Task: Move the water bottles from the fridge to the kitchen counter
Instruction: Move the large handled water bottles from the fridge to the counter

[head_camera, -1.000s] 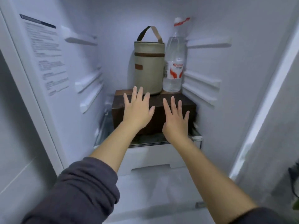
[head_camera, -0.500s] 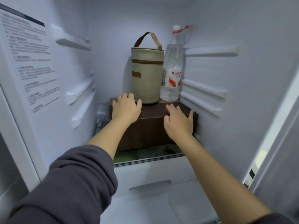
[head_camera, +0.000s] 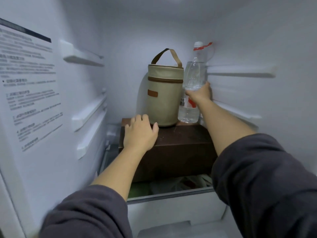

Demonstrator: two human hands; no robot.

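Observation:
A clear water bottle (head_camera: 194, 74) with a white cap and a red-and-white label stands upright at the back right of the fridge, on a dark brown box (head_camera: 180, 145). My right hand (head_camera: 200, 94) wraps around the bottle's middle, over the label. My left hand (head_camera: 139, 134) rests on the box's top left, fingers loosely curled over its surface, holding nothing. The bottle's base still touches the box.
A beige cylindrical bag (head_camera: 164, 95) with a brown handle stands on the box, touching the bottle's left side. White shelf rails (head_camera: 240, 74) line both fridge walls. A drawer (head_camera: 171, 196) with bags inside lies below the box. A printed label (head_camera: 29, 86) covers the left wall.
My right hand has left the box top and risen to grip the water bottle. My left hand stays on the box. The camera has moved closer into the fridge.

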